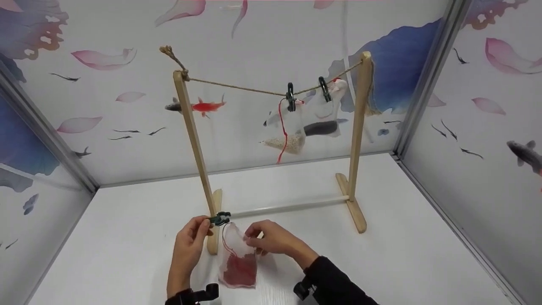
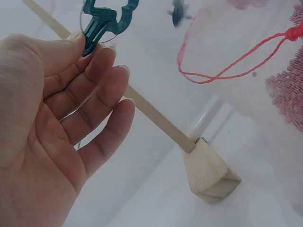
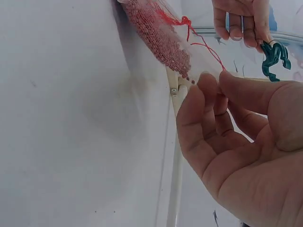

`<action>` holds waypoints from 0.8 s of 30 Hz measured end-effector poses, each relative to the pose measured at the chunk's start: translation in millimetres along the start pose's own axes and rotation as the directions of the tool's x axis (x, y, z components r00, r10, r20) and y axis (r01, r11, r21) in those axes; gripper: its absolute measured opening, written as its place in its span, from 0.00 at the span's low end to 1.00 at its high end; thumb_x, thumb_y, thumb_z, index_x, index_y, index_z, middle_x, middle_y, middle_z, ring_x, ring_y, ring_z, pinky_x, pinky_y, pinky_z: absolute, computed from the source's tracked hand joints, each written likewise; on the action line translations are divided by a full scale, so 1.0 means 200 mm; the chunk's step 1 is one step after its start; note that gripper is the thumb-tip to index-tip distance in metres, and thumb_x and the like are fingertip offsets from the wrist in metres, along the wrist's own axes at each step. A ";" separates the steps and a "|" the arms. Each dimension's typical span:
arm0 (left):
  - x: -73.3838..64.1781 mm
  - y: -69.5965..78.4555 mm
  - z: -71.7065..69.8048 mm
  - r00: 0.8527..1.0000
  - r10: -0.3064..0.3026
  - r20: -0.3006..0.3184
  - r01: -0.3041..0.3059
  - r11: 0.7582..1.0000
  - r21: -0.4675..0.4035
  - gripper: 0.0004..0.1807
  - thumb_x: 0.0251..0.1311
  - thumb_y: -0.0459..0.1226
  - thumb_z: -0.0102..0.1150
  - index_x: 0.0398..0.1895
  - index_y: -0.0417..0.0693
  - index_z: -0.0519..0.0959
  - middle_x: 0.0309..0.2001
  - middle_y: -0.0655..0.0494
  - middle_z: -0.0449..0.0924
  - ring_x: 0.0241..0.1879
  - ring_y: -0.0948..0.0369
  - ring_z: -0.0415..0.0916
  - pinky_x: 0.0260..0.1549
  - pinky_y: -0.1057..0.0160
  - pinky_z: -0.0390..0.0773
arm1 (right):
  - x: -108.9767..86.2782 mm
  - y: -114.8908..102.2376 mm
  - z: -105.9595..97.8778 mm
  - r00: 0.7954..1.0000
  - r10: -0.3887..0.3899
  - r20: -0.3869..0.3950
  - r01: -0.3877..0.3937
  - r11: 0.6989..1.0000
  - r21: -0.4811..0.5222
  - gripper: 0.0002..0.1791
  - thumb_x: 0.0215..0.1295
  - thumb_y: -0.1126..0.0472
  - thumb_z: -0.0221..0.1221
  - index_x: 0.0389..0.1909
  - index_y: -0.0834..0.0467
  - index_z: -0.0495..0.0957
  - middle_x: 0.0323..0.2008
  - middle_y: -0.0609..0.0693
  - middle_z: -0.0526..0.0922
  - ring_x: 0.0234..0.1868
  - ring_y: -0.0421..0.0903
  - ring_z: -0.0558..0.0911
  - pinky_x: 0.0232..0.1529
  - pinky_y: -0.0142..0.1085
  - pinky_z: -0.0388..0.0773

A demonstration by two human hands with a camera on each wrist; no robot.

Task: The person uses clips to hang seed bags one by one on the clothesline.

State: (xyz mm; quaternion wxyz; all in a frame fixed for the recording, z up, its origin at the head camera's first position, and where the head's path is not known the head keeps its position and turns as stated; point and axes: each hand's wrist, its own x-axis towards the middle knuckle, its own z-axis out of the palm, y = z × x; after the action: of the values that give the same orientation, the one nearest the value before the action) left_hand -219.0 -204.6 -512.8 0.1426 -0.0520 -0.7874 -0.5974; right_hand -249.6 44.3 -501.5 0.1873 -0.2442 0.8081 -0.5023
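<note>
Between thumb and fingers, my left hand pinches a dark green spring clip near the foot of the rack's left post. The clip's jaws point right; in the left wrist view the clip is cut off by the top edge. My right hand pinches the upper edge of a sheer mesh bag, its lower part filled with reddish beads or grains. A red drawstring loops from the bag. The right wrist view shows thumb and fingertip meeting on the mesh; the right hand partly hides it.
A wooden rack with a left post, a right post and a white bottom bar stands on the white table. From its rope hang two bags under dark clips, one with pale grains, one with dark contents.
</note>
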 end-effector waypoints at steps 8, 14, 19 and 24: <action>-0.01 0.15 -0.02 0.990 0.047 -0.132 -0.031 0.992 0.119 0.12 0.76 0.39 0.54 0.49 0.40 0.81 0.38 0.52 0.83 0.37 0.58 0.80 0.35 0.66 0.77 | -0.02 -0.11 -0.06 0.996 -0.084 -0.041 0.083 0.996 -0.018 0.02 0.71 0.66 0.61 0.39 0.61 0.81 0.32 0.46 0.79 0.29 0.45 0.82 0.33 0.35 0.82; 0.00 0.29 -0.01 0.969 0.123 -0.215 -0.091 0.984 0.152 0.11 0.76 0.36 0.54 0.49 0.38 0.81 0.38 0.51 0.83 0.35 0.59 0.80 0.35 0.69 0.78 | -0.01 -0.20 -0.12 0.985 -0.127 -0.118 0.119 0.991 -0.066 0.03 0.72 0.64 0.60 0.40 0.59 0.82 0.33 0.44 0.80 0.32 0.45 0.82 0.34 0.31 0.79; 0.09 0.43 -0.03 0.944 0.285 -0.168 -0.238 0.938 0.253 0.09 0.73 0.34 0.57 0.47 0.37 0.82 0.35 0.54 0.83 0.33 0.59 0.79 0.35 0.73 0.76 | -0.02 -0.28 -0.20 0.965 -0.177 -0.192 0.178 0.984 -0.010 0.04 0.73 0.65 0.59 0.42 0.62 0.80 0.35 0.49 0.80 0.31 0.50 0.84 0.35 0.35 0.82; 0.19 0.62 -0.10 0.905 0.411 -0.114 -0.343 0.859 0.379 0.09 0.71 0.34 0.60 0.47 0.36 0.82 0.34 0.51 0.83 0.31 0.60 0.78 0.30 0.74 0.72 | -0.02 -0.38 -0.25 0.938 -0.227 -0.263 0.247 0.968 0.047 0.05 0.75 0.63 0.58 0.44 0.62 0.78 0.37 0.50 0.79 0.31 0.48 0.84 0.39 0.41 0.84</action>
State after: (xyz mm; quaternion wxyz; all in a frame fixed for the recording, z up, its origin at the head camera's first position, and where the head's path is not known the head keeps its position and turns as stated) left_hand -221.2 -192.9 -381.2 0.3388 -0.1221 -0.8380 -0.4099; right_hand -259.1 54.1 -410.5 0.0293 -0.2653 0.7696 -0.5800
